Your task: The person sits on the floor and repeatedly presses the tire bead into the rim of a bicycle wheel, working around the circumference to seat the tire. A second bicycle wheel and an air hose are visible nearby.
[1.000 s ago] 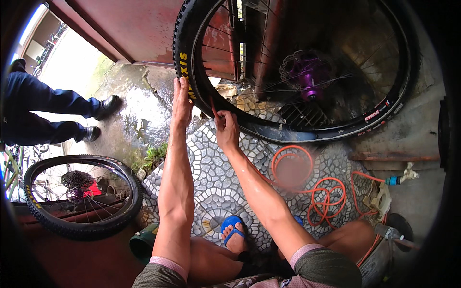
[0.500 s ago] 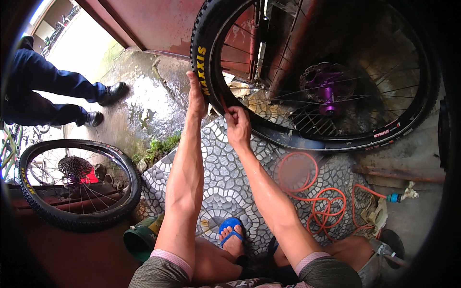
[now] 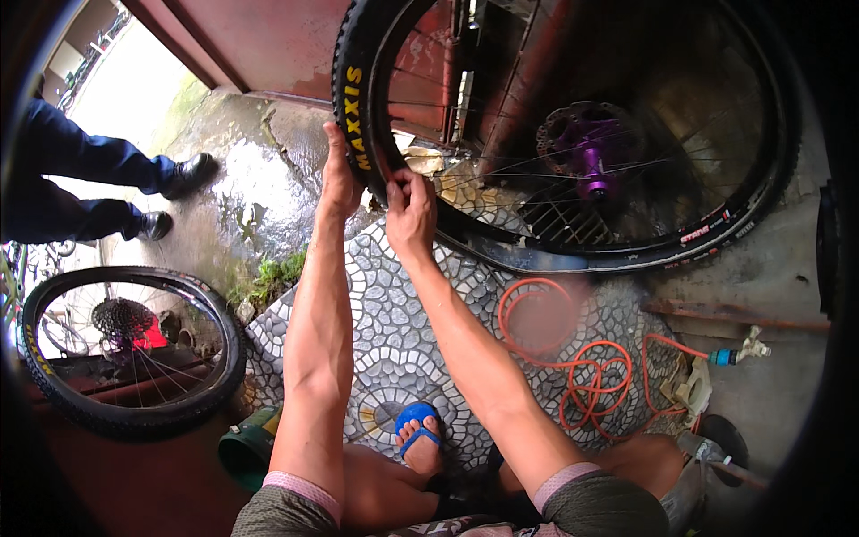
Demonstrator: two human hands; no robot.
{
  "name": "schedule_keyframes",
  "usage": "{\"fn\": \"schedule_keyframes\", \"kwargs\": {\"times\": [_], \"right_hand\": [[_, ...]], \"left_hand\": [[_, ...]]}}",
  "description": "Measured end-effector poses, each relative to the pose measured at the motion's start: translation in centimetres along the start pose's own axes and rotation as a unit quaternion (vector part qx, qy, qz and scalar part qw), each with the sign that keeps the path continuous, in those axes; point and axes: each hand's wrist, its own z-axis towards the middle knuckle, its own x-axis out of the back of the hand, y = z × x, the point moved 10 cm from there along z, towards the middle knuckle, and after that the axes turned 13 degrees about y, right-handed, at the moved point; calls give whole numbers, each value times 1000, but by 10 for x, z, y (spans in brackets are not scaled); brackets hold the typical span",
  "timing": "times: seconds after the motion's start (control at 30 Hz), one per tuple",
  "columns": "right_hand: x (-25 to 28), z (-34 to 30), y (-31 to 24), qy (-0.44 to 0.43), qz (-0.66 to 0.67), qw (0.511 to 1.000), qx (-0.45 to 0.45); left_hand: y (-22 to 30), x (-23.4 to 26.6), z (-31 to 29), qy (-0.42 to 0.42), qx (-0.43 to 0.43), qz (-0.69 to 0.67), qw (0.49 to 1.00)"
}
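Observation:
A large bicycle wheel (image 3: 573,261) with a black knobby tire, thin spokes and a purple hub (image 3: 594,170) with a disc rotor stands upright in front of me. My left hand (image 3: 340,179) holds the tire's left side from outside, thumb laid up along the tread, the other fingers mostly hidden behind it. Close beside it, my right hand (image 3: 413,210) is at the wheel's inner side, where tire meets rim. Its fingers are curled and pinched together. Something small and thin may be between them, too hidden to name.
Another wheel (image 3: 228,345) with a cassette leans at left, above a dark green bucket (image 3: 246,452). An orange hose (image 3: 617,358) coils on the pebble-mosaic floor (image 3: 385,313), ending at a tap (image 3: 756,345). A person in dark trousers (image 3: 98,161) stands at upper left, near a red metal gate (image 3: 277,45).
The whole view has shifted, so most things sit slightly further left. My right hand has moved a little up along the rim, closer to my left hand, which keeps its hold.

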Motion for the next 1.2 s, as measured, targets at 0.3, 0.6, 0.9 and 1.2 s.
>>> {"fn": "schedule_keyframes", "kwargs": {"times": [0.3,0.6,0.9,1.2], "right_hand": [[10,-7,-10,22,9,997,-67],[11,-11,-11,32,12,998,-47],[40,-31,38,37,-73,994,-77],[38,-45,57,-3,-42,989,-144]], "left_hand": [[1,-10,-11,10,-1,-18,1000],[-1,-7,-14,35,-10,-22,999],[-12,-15,-15,22,-4,-25,999],[-11,-13,-14,31,-19,-21,999]]}}
